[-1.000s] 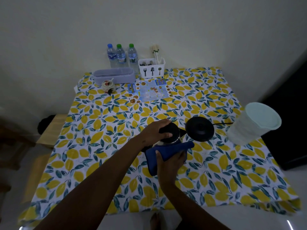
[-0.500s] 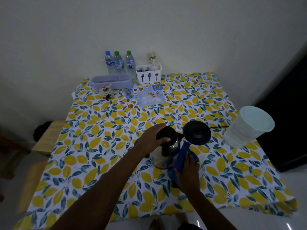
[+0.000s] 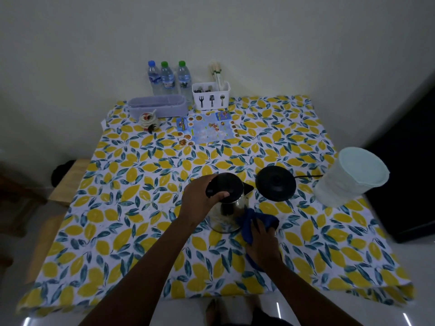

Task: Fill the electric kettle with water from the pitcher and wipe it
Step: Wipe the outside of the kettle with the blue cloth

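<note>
A steel electric kettle [image 3: 227, 214] with a black lid stands on the lemon-print tablecloth [image 3: 141, 208] near the middle of the table. My left hand [image 3: 200, 196] grips the kettle's black handle and lid from the left. My right hand [image 3: 263, 241] presses a blue cloth [image 3: 249, 222] against the kettle's lower right side. The kettle's black round base [image 3: 275, 186] lies just right of it, with a cord running right. A pale translucent pitcher [image 3: 348, 177] stands at the table's right edge.
At the back by the wall stand three water bottles [image 3: 168, 77], a white cutlery holder [image 3: 210, 95], a grey oblong box [image 3: 157, 108], a small jar [image 3: 147, 120] and a blue printed sheet [image 3: 208, 130]. A wooden bench [image 3: 68, 182] sits left of the table.
My right hand has slid the blue cloth from the front of the kettle down and around to its lower right side. My left hand keeps its hold on the kettle's top.
</note>
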Available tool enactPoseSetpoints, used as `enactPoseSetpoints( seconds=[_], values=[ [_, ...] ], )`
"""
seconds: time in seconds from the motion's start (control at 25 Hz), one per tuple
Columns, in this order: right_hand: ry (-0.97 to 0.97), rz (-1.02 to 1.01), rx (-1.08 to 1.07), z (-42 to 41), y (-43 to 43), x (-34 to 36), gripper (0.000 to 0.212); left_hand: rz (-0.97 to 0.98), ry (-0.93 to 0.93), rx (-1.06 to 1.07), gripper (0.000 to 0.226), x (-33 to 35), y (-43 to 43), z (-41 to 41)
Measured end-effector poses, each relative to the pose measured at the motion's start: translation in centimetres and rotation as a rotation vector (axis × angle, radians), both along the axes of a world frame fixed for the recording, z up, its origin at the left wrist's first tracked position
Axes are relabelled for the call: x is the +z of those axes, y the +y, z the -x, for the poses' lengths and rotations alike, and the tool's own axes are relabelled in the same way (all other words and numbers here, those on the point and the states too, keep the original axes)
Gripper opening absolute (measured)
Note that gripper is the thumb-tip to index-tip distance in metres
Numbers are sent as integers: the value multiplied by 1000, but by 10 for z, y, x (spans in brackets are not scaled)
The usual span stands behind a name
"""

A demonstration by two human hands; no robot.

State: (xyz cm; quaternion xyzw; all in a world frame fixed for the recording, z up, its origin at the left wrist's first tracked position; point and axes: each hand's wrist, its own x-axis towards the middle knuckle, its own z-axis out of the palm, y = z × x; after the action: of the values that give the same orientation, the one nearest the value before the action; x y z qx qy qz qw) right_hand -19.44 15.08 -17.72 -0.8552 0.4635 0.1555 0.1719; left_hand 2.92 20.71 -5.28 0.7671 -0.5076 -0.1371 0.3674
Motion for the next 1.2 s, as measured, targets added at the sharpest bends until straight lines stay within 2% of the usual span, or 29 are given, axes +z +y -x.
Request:
enactPoseSetpoints(
  seconds=[0.2, 0.36, 0.56, 0.72, 0.92, 1.08, 1.2],
  values=[
    [-71, -5, 83, 17, -17, 3, 64, 14, -191, 4, 55, -1, 2, 18],
    [-176, 24, -45, 63, -26, 13, 65, 66, -341, -75, 44, -2, -5, 63],
    [-127, 91, -116, 131, -48, 23, 69, 65, -325, -316, 42, -27, -28, 134],
    [-79, 101, -127, 170, -61, 19, 77, -113, -263, -460, 45, -62, -50, 176],
    [-46, 83, -93, 184, -57, -5, 95, -387, -302, -566, 60, -99, -66, 198],
    [-64, 93, -96, 183, -63, -8, 94, -493, -303, -578, 62, -112, -69, 204],
    [-108, 131, -87, 184, -63, -8, 86, -469, -291, -544, 60, -109, -64, 203]
  ],
)
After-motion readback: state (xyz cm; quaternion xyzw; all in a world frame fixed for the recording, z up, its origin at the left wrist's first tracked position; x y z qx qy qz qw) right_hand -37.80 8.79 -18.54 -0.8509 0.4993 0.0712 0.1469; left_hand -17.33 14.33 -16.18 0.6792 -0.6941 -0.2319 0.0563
